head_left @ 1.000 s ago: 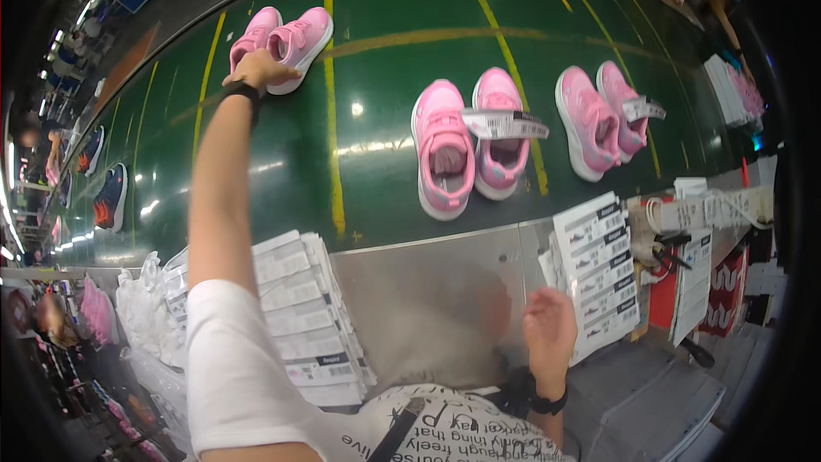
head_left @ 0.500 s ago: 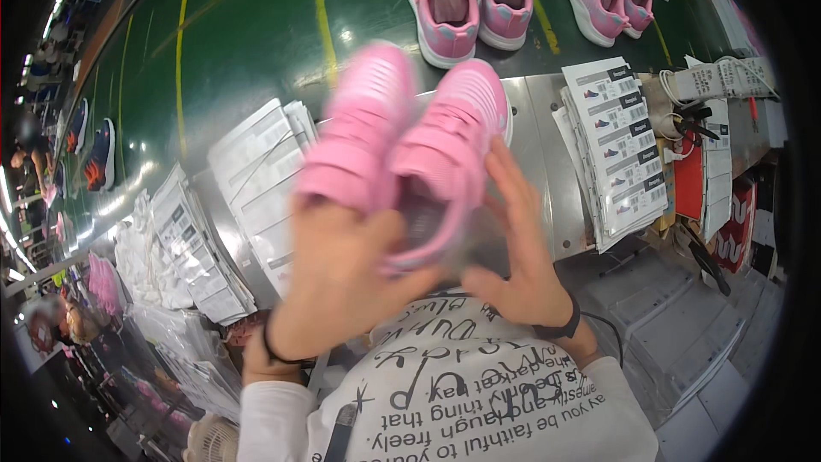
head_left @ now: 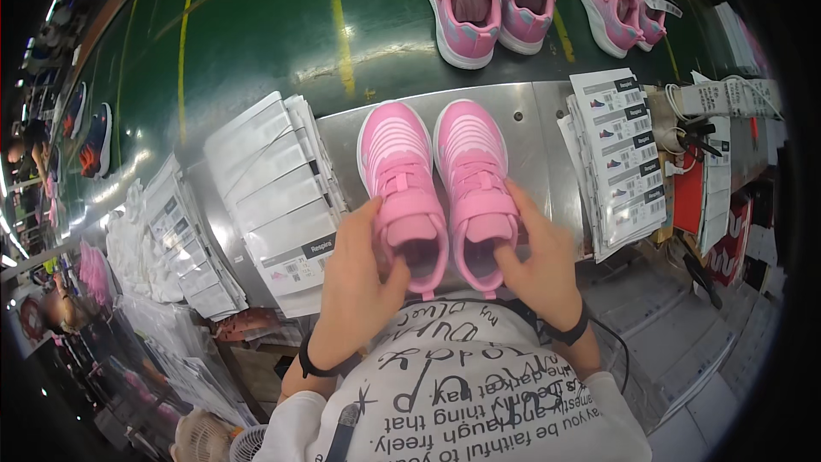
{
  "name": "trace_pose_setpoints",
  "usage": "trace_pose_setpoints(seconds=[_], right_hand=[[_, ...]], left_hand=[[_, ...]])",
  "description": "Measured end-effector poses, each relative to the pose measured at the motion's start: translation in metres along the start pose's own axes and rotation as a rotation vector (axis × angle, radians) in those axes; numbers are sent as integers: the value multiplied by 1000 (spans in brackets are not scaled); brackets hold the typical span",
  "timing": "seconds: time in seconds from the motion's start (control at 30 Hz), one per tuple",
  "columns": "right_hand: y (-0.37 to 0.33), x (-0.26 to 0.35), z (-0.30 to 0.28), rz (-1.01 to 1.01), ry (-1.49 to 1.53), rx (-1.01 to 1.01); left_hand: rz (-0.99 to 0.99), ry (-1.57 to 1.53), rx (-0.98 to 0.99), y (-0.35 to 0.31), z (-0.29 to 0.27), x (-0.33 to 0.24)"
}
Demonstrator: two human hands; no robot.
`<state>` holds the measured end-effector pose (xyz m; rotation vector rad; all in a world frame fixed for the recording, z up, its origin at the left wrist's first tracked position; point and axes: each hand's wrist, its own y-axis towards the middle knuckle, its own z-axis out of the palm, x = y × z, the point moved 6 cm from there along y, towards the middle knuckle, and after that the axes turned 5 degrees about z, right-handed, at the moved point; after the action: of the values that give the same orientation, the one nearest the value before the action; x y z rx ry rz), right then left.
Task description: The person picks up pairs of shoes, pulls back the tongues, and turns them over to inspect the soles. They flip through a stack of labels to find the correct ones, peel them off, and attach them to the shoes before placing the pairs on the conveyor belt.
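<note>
Two pink children's sneakers stand side by side on the metal ledge (head_left: 547, 145), toes pointing away from me. My left hand (head_left: 355, 282) is closed on the left sneaker (head_left: 398, 175), its thumb at the collar opening and its fingers along the outer side. The right sneaker (head_left: 473, 167) is gripped the same way by my right hand (head_left: 545, 274), thumb dipping into the opening. Each shoe has a wide pink strap and white stripes over the toe. Their soles are mostly hidden from above.
Beyond the ledge runs a green surface (head_left: 256, 43) with yellow lines. Two pairs of pink sneakers with tags, a nearer pair (head_left: 466, 13) and a farther-right pair (head_left: 603, 4), stand on it. Label sheets lie in a left stack (head_left: 265, 180) and a right stack (head_left: 617, 171).
The sneakers have come down from the air onto the ledge, level and side by side. My right hand, earlier open beside the right sneaker, now grips it; my left has only the left one.
</note>
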<state>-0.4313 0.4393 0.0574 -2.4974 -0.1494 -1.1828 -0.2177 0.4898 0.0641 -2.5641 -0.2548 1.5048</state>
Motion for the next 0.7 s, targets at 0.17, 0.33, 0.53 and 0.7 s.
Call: trace_pose_setpoints(seconds=[0.17,0.33,0.53,0.7], right_hand=[[1,29,-7,-638,-300,-292],[21,51,-18,-885,-330,-163],[62,90,-38,-776,-84,47],[94,75,-28,-302,259,380]], left_hand=[[336,469,-134,12,-8,-34],[627,567,-97,28,-8,-53],[661,252,99,61,-35,-79],[143,-259,214,87,-33,-57]])
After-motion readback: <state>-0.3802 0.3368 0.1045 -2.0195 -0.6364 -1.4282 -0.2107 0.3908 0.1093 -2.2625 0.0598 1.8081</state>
